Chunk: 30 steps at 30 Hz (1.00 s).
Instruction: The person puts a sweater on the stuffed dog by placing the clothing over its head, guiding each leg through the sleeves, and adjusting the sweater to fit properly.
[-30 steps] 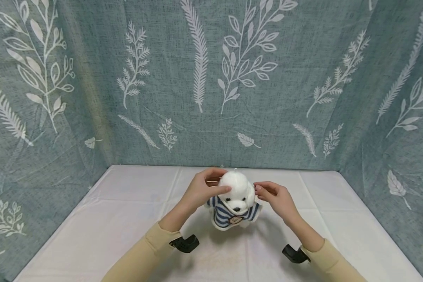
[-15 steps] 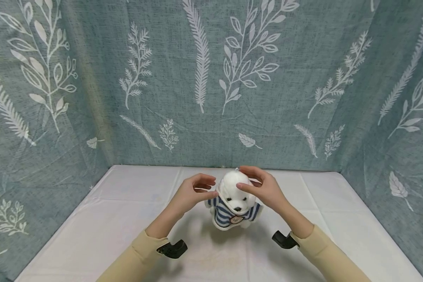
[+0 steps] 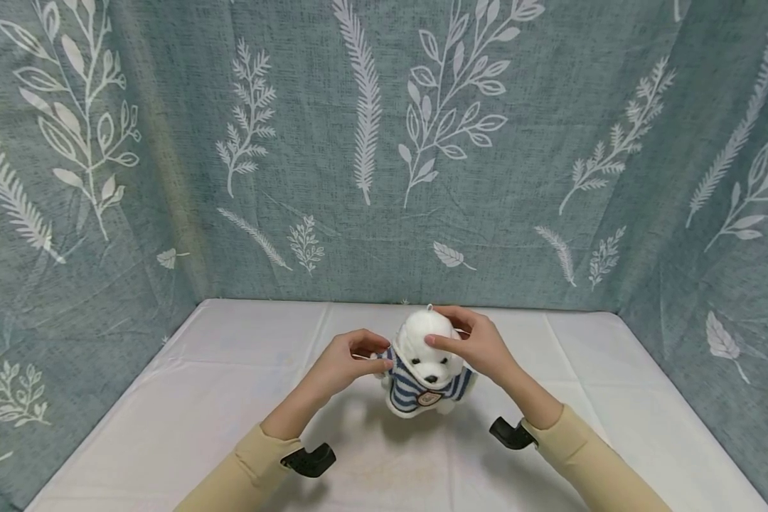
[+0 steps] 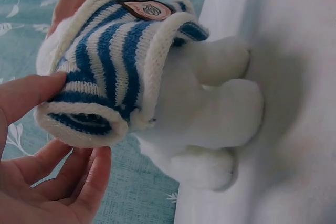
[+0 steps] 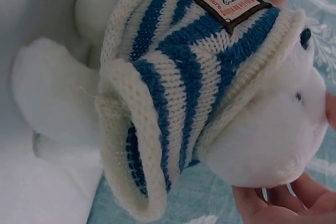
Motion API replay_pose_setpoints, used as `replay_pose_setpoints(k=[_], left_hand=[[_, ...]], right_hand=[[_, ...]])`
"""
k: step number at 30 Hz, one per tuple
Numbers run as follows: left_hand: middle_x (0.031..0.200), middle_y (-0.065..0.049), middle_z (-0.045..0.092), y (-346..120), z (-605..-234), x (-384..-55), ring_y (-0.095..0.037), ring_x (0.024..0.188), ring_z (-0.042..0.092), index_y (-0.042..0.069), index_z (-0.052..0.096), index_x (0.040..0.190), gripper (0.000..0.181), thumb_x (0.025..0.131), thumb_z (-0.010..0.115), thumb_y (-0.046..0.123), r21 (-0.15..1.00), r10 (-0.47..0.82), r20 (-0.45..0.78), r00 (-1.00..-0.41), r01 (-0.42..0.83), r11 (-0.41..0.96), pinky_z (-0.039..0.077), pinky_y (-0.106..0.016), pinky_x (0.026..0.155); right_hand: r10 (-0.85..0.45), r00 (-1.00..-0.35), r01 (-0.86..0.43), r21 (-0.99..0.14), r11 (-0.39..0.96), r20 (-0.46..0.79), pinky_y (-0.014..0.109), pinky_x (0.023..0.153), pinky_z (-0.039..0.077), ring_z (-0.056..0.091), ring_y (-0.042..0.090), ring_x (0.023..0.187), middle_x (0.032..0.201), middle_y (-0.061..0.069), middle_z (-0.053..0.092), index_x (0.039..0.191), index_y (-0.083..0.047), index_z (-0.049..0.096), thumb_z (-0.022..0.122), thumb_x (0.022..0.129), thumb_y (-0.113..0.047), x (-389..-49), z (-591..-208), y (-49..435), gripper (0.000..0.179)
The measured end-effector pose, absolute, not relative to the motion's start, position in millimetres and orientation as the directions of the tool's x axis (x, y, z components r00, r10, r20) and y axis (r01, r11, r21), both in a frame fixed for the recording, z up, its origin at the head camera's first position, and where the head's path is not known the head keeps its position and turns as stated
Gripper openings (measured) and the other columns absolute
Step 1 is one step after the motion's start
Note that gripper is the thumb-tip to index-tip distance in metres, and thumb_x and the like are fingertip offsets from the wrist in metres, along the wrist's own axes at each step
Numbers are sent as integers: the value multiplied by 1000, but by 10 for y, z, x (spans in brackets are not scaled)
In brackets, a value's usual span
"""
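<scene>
A white plush dog [image 3: 431, 359] stands on the table, facing the camera. It wears a blue-and-white striped knitted sweater [image 4: 113, 56] with a shield-shaped patch [image 5: 227, 1] on the chest. My left hand [image 3: 342, 368] pinches the sweater's sleeve [image 4: 79, 124], thumb on top and fingers beneath, at the dog's side on the left of the head view. Across from it, my right hand [image 3: 480, 346] holds the dog's head, with the thumb on the forehead and the fingers behind. In the right wrist view the other sleeve [image 5: 136, 145] hangs with its cuff gaping.
A white cloth [image 3: 230, 398] covers the table. Patterned blue-green curtains [image 3: 333, 142] enclose the back and both sides. A black wrist camera [image 3: 310, 461] sits on the left wrist, another black camera [image 3: 512, 434] on the right.
My left hand let go of the dog's head, drew back left and lowered to the sleeve, which it now pinches. My right hand moved from beside the head onto it.
</scene>
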State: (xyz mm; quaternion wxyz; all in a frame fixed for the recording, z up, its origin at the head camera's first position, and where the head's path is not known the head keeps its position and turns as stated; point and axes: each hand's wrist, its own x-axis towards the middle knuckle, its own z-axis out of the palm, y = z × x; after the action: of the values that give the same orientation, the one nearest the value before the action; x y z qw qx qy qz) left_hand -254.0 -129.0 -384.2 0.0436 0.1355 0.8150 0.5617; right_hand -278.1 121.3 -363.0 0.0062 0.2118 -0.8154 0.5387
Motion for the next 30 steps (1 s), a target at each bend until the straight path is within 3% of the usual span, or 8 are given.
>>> replay_pose_setpoints(k=[9,30], left_hand=[[83,-1,63,-1251,-3856,-2556,-15,74,55,8,68,92,17,82,75,19,928,240,120,-963,195,319,45,-32,68],[75,-3,63,-1363,-3929,-2558,-17,70,58,2,67,88,15,82,73,14,920,263,115,-958,202,336,47,-33,65]], right_hand=[[-303,-925,-329,-882,338,228,39,89,52,58,30,117,130,12,58,129,-11,58,75,81,-28,-2765,-3613,1192,54],[-298,-924,-340,-875,345,241,37,85,54,60,29,114,126,13,61,127,-10,59,77,80,-28,-2772,-3631,1176,54]])
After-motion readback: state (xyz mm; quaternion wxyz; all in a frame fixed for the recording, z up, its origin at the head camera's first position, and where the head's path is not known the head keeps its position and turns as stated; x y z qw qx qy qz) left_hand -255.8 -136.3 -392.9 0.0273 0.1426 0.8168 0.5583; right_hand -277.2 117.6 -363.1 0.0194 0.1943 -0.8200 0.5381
